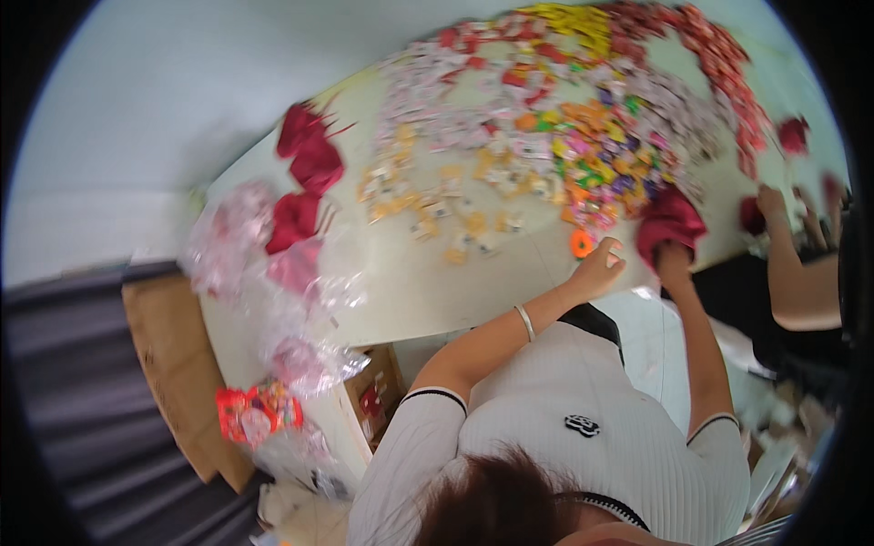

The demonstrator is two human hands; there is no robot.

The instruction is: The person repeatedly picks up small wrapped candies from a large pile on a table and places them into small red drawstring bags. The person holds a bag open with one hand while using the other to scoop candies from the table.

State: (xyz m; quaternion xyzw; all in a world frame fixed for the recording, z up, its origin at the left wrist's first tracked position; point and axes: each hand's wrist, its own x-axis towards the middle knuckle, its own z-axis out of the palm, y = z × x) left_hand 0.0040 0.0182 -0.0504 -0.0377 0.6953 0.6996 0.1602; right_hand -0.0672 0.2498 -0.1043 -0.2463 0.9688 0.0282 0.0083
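Note:
My left hand (601,267), with a bracelet on the wrist, is over the table's near edge, fingers curled; whether it holds anything small is unclear. Just left of its fingers lies a round orange packet (581,243). My right hand (673,263) reaches into the mouth of a dark red cloth pouch (672,222), which hides its fingers. Beyond both hands is a pile of multicoloured wrapped sweets (601,153). Yellow-and-white small packets (444,198) are scattered left of it. Pale packets (437,95) and red packets (724,61) spread farther back.
More dark red pouches (314,160) lie at the table's left, beside clear plastic bags (232,232). A red printed bag (259,413) is lower left, near brown cardboard (177,368). At the right, a co-worker's hands (771,203) are near another dark red pouch (752,216).

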